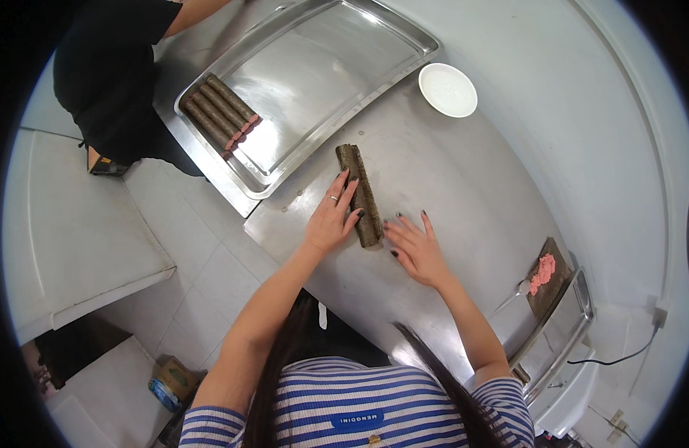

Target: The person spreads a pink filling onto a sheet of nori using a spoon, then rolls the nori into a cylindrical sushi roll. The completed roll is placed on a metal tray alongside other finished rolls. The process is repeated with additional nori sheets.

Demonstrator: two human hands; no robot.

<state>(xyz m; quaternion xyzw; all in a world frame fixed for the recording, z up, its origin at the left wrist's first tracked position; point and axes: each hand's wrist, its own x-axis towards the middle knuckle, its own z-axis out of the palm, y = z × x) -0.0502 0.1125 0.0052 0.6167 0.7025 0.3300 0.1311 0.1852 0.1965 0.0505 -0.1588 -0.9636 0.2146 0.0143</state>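
Note:
A dark green-brown seaweed roll (368, 213) lies on the steel table in front of me, a loose edge of the sheet showing along its right side. My left hand (331, 218) rests on the roll's left side, fingers stretched out flat and a ring on one of them. Just right of the roll's near end is my right hand (417, 250), its fingers spread and nothing in them. Whether its fingertips touch the roll I cannot tell. Several finished seaweed rolls (216, 112) with pink filling at their ends lie side by side in a large steel tray (337, 56) at the far left.
A white bowl (448, 90) stands near the wall. At the right, a seaweed sheet (547, 287) carries pink paste (543, 274), with a spoon (509, 296) beside it and a second steel tray (557, 328) near it. A person in black (113, 82) stands by the large tray.

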